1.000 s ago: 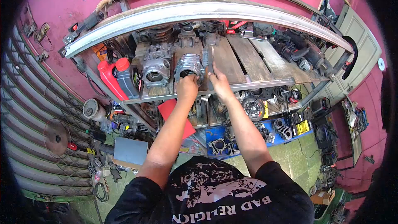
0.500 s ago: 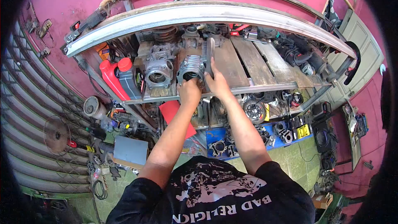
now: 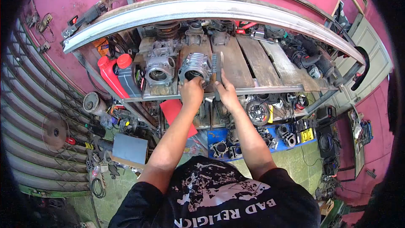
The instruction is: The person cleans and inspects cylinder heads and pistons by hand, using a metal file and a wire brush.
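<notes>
A ribbed metal engine part (image 3: 195,61) with a round opening stands on the wooden bench, near its front edge. My left hand (image 3: 192,92) grips the lower rim of that part, its fingertips at the opening. A long brush (image 3: 218,64), bristles facing the part, is upright just right of it. My right hand (image 3: 227,95) is closed on the brush's lower end, with its fingers partly hidden. Left of the gripped part sits another metal casting (image 3: 160,71) with a round bore.
Red (image 3: 109,76) and dark (image 3: 129,76) bottles stand at the bench's left end. Power tools (image 3: 312,59) lie at the right. A steel rail (image 3: 211,12) spans above the bench. Below are a red sheet (image 3: 174,112) and a blue tray (image 3: 217,134) holding metal parts.
The brush has moved down and slightly right along the part's side, with my right hand lower and further right. My left hand stays on the part. The whole view has shifted slightly.
</notes>
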Demonstrator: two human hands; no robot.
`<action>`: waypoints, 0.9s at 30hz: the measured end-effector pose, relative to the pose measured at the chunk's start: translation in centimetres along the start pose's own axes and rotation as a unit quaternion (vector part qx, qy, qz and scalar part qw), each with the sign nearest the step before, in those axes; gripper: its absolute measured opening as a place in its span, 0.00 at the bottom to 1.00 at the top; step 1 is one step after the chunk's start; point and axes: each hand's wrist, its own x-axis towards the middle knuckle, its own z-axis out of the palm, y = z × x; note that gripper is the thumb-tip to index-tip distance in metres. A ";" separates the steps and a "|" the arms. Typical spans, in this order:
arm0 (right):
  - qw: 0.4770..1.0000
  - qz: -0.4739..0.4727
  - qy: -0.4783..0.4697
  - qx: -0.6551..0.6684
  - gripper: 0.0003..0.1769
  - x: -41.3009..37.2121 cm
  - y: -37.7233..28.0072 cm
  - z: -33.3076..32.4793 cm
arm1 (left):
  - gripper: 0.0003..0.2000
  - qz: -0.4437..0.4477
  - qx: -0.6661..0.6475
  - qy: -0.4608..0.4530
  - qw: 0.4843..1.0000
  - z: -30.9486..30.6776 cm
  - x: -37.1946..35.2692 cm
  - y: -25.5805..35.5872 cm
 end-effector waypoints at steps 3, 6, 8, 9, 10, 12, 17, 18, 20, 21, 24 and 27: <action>0.987 -0.112 0.050 -0.102 0.39 -4.0 1.9 1.6 | 0.05 -0.005 0.021 -0.004 1.000 -0.1 0.0 0.4; 0.999 -0.008 -0.027 -0.029 0.43 -9.8 -0.6 2.5 | 0.04 -0.001 0.036 0.001 0.999 0.2 -0.4 0.8; 0.998 -0.002 -0.052 -0.022 0.43 -11.5 -0.5 2.1 | 0.05 -0.004 0.030 0.006 1.000 0.1 -0.5 0.8; 0.999 -0.003 -0.050 -0.018 0.43 -11.2 -0.1 1.4 | 0.05 -0.001 0.033 0.006 0.999 -0.2 -0.4 0.8; 0.998 -0.036 -0.024 -0.036 0.42 -10.5 0.2 0.6 | 0.06 -0.007 0.033 -0.021 0.999 -0.6 -0.2 0.8; 0.999 -0.008 0.006 -0.033 0.41 -9.1 -1.1 -0.6 | 0.07 -0.014 0.031 -0.046 0.998 -0.8 -0.3 0.7; 0.997 -0.058 0.034 -0.045 0.42 -5.6 0.6 1.2 | 0.14 0.026 0.008 -0.091 0.996 -0.9 -1.3 -0.9; 0.995 -0.069 0.051 -0.055 0.42 -6.3 1.1 2.5 | 0.14 0.028 0.011 -0.088 0.996 -1.1 -1.4 -1.0; 0.995 -0.041 0.053 -0.070 0.45 -8.2 1.5 3.2 | 0.17 0.028 0.012 -0.095 0.995 -1.2 -1.3 -1.0; 0.995 -0.044 0.053 -0.069 0.45 -9.2 1.3 2.6 | 0.17 0.029 0.013 -0.092 0.995 -1.2 -1.3 -1.0; 0.978 -0.161 0.018 -0.127 0.46 -10.7 1.5 -0.6 | 0.19 0.068 0.038 -0.087 0.993 -1.0 -1.9 -1.0; 0.977 -0.055 -0.013 -0.208 0.44 -9.3 -1.3 -4.9 | 0.20 0.131 0.087 0.010 0.988 -1.6 -2.7 -0.6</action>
